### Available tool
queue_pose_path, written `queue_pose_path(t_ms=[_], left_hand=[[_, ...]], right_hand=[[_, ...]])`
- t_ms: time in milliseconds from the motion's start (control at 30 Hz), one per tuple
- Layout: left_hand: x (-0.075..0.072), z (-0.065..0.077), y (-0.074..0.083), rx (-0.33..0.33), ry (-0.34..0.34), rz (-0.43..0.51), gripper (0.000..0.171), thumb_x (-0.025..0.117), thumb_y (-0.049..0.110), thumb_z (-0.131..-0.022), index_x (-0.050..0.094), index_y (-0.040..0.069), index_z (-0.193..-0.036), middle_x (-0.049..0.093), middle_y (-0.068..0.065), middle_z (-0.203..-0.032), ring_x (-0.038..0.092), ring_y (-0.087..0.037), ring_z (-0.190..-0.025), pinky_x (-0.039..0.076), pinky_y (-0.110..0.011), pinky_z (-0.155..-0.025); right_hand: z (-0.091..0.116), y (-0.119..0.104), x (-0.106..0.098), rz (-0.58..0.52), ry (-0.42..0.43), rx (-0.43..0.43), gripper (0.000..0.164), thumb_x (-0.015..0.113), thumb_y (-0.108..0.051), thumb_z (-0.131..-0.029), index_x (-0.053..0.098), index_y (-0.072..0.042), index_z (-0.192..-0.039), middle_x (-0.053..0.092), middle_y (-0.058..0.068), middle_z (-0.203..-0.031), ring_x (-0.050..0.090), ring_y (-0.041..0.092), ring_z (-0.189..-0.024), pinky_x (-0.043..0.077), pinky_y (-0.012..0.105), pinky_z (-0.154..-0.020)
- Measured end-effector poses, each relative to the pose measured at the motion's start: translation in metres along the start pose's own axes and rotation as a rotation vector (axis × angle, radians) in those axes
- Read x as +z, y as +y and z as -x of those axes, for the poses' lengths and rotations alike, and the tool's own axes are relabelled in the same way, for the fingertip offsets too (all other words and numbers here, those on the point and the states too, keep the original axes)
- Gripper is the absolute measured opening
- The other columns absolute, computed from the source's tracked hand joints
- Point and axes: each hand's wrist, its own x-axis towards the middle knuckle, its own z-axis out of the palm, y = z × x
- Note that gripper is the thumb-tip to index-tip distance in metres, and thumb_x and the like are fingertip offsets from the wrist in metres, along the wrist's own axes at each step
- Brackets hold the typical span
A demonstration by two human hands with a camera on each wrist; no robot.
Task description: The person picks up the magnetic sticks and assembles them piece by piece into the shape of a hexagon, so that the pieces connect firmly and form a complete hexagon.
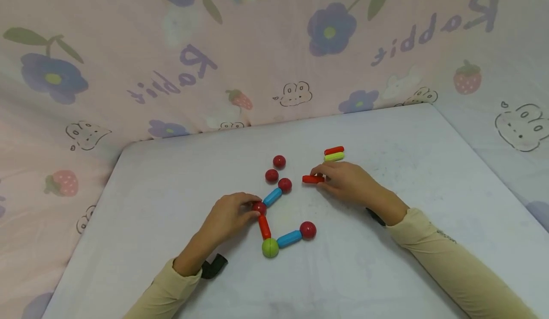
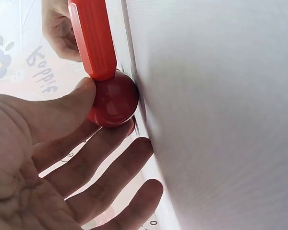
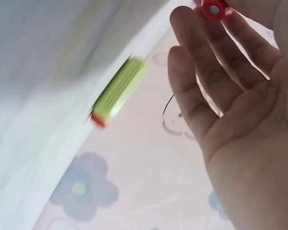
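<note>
My left hand (image 1: 229,219) pinches a dark red ball (image 2: 114,99) between thumb and fingers, close over the white table. That ball joins a blue rod (image 1: 272,197), which ends at another red ball (image 1: 285,185), and a red rod (image 1: 264,227) running down to a green ball (image 1: 270,248). From the green ball a second blue rod (image 1: 289,239) leads to a red ball (image 1: 308,230), making an open-sided shape. To the right, my right hand (image 1: 347,183) pinches a loose red rod (image 1: 313,179); its round end with a silvery dot shows in the right wrist view.
Two loose red balls, one farther (image 1: 279,161) and one nearer (image 1: 272,175), lie behind the joined pieces. A red rod (image 1: 334,150) and a yellow-green rod (image 1: 334,157) lie side by side beyond my right hand. A patterned cloth (image 1: 266,47) hangs behind the table (image 1: 386,271).
</note>
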Motion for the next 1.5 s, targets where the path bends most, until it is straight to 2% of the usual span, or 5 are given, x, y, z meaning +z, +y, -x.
queue_pose_path(t_ms=[367,667,800,1067,1500], left_hand=[[-0.002,0.001,0.001,-0.007,0.003,0.03,0.033,0.082,0.013,-0.081,0.075,0.014,-0.113,0.076,0.0,-0.105,0.069,-0.019,-0.103,0.054,-0.044,-0.096],[0.0,0.003,0.002,-0.012,-0.064,0.062,0.033,0.082,0.015,-0.081,0.075,0.015,-0.113,0.073,0.004,-0.1,0.065,-0.016,-0.098,0.055,-0.041,-0.092],[0.0,0.003,0.001,0.025,-0.092,0.039,0.036,0.082,0.018,-0.082,0.073,0.018,-0.116,0.071,0.005,-0.101,0.063,-0.014,-0.096,0.055,-0.036,-0.088],[-0.001,0.001,0.0,0.217,-0.2,-0.026,0.033,0.072,0.022,-0.091,0.072,0.022,-0.124,0.061,0.002,-0.105,0.056,-0.011,-0.085,0.045,-0.018,-0.068],[-0.003,0.004,0.006,0.196,-0.235,-0.089,0.032,0.078,0.03,-0.085,0.075,0.025,-0.116,0.052,0.008,-0.08,0.048,-0.006,-0.068,0.042,-0.019,-0.059]], right_hand=[[-0.017,-0.023,0.006,0.0,-0.053,-0.049,0.03,0.076,-0.023,-0.088,0.068,-0.019,-0.116,0.068,-0.005,-0.096,0.059,0.009,-0.076,0.053,0.026,-0.071],[-0.017,-0.025,0.009,-0.011,-0.064,-0.049,0.032,0.077,-0.022,-0.088,0.067,-0.018,-0.119,0.07,-0.004,-0.099,0.063,0.01,-0.08,0.057,0.028,-0.076],[-0.016,-0.027,0.01,-0.027,-0.058,-0.049,0.033,0.077,-0.02,-0.087,0.068,-0.017,-0.118,0.071,-0.003,-0.1,0.065,0.011,-0.083,0.058,0.03,-0.078],[-0.014,-0.025,0.009,-0.047,-0.058,-0.036,0.033,0.077,-0.017,-0.088,0.067,-0.017,-0.119,0.07,-0.003,-0.103,0.066,0.012,-0.089,0.059,0.031,-0.083],[-0.015,-0.024,0.01,-0.059,-0.09,0.028,0.033,0.076,-0.018,-0.088,0.069,-0.019,-0.12,0.071,0.0,-0.113,0.068,0.018,-0.103,0.058,0.037,-0.09]])
